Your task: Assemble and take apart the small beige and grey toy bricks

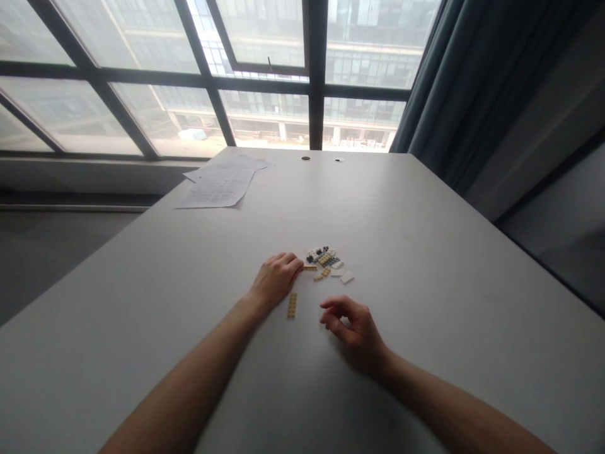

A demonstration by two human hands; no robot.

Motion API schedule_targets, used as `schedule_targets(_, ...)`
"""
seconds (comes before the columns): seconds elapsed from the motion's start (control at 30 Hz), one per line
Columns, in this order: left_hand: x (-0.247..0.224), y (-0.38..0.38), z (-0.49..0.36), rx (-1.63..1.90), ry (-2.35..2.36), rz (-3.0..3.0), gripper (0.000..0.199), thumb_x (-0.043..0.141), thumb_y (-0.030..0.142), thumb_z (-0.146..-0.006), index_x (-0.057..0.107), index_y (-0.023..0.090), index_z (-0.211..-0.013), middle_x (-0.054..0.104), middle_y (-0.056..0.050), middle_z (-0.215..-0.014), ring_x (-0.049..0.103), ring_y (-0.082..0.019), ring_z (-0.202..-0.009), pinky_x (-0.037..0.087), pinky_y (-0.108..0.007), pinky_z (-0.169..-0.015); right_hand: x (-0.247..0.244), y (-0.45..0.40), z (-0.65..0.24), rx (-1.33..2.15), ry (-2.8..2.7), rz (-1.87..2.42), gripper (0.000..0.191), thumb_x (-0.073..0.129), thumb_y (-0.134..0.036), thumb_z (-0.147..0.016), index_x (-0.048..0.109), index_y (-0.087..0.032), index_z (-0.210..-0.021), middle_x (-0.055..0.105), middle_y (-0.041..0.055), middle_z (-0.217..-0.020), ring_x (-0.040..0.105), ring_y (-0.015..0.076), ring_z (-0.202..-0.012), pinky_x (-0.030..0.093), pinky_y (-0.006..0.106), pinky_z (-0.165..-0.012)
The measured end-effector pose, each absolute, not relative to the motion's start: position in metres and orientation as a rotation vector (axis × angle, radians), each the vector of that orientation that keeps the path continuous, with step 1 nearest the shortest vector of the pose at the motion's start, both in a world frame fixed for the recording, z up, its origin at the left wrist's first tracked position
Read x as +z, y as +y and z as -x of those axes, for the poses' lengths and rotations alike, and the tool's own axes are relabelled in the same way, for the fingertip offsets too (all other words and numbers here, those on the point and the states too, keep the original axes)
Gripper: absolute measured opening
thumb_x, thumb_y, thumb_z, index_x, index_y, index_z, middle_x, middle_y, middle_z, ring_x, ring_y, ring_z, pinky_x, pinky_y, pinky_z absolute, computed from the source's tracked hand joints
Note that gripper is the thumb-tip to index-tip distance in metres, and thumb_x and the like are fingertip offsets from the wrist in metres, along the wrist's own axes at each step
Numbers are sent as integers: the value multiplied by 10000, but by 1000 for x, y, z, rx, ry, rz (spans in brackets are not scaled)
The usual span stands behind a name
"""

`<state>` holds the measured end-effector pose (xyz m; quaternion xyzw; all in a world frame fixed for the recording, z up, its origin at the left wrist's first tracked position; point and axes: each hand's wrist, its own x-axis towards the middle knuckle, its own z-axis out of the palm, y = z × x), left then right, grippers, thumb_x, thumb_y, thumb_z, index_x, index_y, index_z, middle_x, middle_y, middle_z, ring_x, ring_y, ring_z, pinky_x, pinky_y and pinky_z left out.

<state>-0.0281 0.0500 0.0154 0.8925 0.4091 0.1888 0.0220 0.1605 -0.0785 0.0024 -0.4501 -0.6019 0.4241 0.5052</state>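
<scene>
My left hand (278, 276) rests at the left side of a small pile of building bricks (325, 257), its fingertips at the end of a narrow tan piece (310, 268). Its fingers are pressed together, and what is under them is hidden. A studded tan plate (292, 305) lies just below that hand. My right hand (352, 325) is nearer to me, to the right of this plate, with its fingers curved, a gap between thumb and fingertips and nothing between them. Small tan pieces (322, 274) and a white flat piece (347, 277) lie at the pile's near edge.
The white table (425, 265) stretches forward to a large window. Printed papers (220, 183) lie at its far left. Two small round items or holes, one dark (305, 158) and one whitish (339, 160), are near the far edge. A dark curtain (454, 94) hangs at the right.
</scene>
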Motion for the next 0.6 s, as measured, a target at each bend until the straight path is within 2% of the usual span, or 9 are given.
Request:
schedule_targets(0.17,24,34,30,699,1258,-2810,225,422,254,-941,644,219,-947,659,-56,-898,568,-191,-850,425,-324,-792,1,-73,-162,1042,-1238,1094,132,618,-245,-821,628,-195,-943,638,7,-734,584,135,-648,484,268,-638)
schedule_targets(0.37,31,-4,32,898,881,-2847,200,427,233,-942,613,203,-1008,674,-54,-834,568,-161,-759,446,-301,-742,7,-68,-163,1178,-975,1009,188,604,-358,-840,613,-187,-918,644,12,-721,591,130,-581,497,267,-550)
schedule_targets(0.6,30,-13,21,1139,730,-2594,156,519,170,-902,611,200,-1024,682,-56,-899,598,-153,-831,498,-289,-768,10,-74,-156,1320,-1035,970,152,727,-262,-733,625,-171,-802,645,-11,-657,604,115,-549,509,247,-543)
